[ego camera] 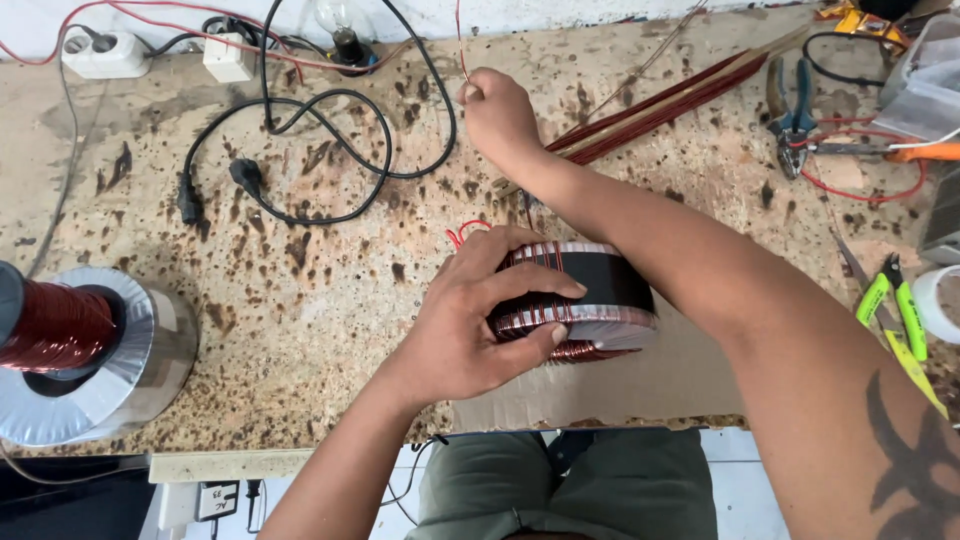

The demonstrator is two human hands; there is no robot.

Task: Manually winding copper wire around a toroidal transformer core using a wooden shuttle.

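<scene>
Bench (300, 300), speckled stone top: toroid coil (590, 300) on cardboard (640, 385), wire spool (60, 325) on ring core (110, 370), blk cable (330, 150), sockets (105, 55), bulb (340, 25), rods (660, 105), pliers (795, 115), cutters (895, 300).

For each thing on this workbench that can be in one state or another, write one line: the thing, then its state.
Ring-shaped core: partly wound with copper wire, standing on edge.
Left hand: gripping the core.
Right hand: pinching a thin wire, pulled away from the core.
Light bulb: unlit.
Black power cord: unplugged, lying loose.
Wire spool: loaded with copper wire.
Blue-handled pliers: lying on the bench, unused.
</scene>
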